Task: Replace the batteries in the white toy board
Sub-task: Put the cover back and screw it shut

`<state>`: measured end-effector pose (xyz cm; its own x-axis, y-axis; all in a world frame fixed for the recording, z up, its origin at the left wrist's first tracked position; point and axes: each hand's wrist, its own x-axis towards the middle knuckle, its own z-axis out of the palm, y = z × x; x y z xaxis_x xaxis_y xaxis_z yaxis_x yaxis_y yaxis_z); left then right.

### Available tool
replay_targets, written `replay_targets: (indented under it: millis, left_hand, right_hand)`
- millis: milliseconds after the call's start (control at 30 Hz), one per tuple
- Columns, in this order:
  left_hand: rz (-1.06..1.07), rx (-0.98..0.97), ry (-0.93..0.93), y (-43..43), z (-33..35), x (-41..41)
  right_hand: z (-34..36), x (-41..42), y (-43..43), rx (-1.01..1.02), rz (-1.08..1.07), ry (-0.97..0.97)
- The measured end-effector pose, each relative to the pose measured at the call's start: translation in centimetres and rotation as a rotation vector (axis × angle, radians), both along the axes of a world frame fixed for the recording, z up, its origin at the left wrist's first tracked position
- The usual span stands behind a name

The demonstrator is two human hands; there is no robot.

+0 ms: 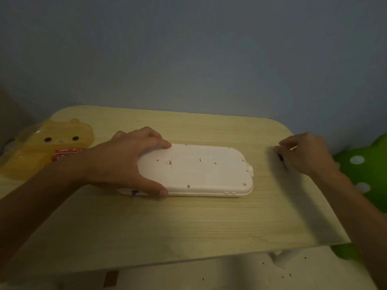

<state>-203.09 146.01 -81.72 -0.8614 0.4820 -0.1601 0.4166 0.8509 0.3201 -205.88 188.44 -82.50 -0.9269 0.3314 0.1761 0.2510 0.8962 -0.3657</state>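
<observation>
The white toy board (201, 170) lies flat, back side up, near the middle of the pale wooden table (188, 222), its long side running left to right. Its back shows small screw holes, a thin slit and a little latch notch toward the left end; no writing or brand can be read on it. The left hand (127, 162) grips the board's left end, spread wide, with the fingertips on the far edge and the thumb pressed against the near edge. The right hand (303, 152) is well apart from the board, low over the table near its right edge, fingers curled together and pinching a small dark object (280, 157) too blurred to identify. At the table's left edge sits a yellow translucent bear-shaped case (41, 145), with a red-and-white pack (67, 153) just beside it; its print is unreadable. A green cushion with white dots (364, 174) lies beyond the right edge.
</observation>
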Motion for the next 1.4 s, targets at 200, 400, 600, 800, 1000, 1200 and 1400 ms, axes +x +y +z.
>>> replay_targets:
  millis: [200,400,600,800,1000,1200,1400]
  left_hand:
    - [-0.002,0.013,0.019,-0.1,-0.2,0.0]
    - [-0.002,0.035,0.017,-0.2,-0.3,0.1]
    - [-0.009,0.042,0.026,-0.2,-0.4,0.0]
    - [-0.014,0.073,0.024,0.0,-0.4,0.2]
    - [-0.009,0.067,0.021,0.2,-0.5,0.5]
    - [-0.022,0.167,0.048,-0.1,-0.6,0.7]
    - [-0.025,0.177,0.058,0.0,-0.6,0.8]
  right_hand:
    - [-1.2,-0.5,-0.1,-0.097,-0.036,-0.037]
    - [-0.8,-0.4,-0.7,-0.117,-0.028,-0.047]
    - [3.1,1.1,-4.9,-0.249,0.140,0.147]
    - [6.8,3.9,-11.8,-0.593,0.498,0.226]
    - [6.1,5.1,-16.4,-0.717,0.774,0.190]
    - [3.9,4.7,-18.3,-0.703,0.861,0.173]
    - [2.9,4.0,-18.8,-0.647,0.857,0.194]
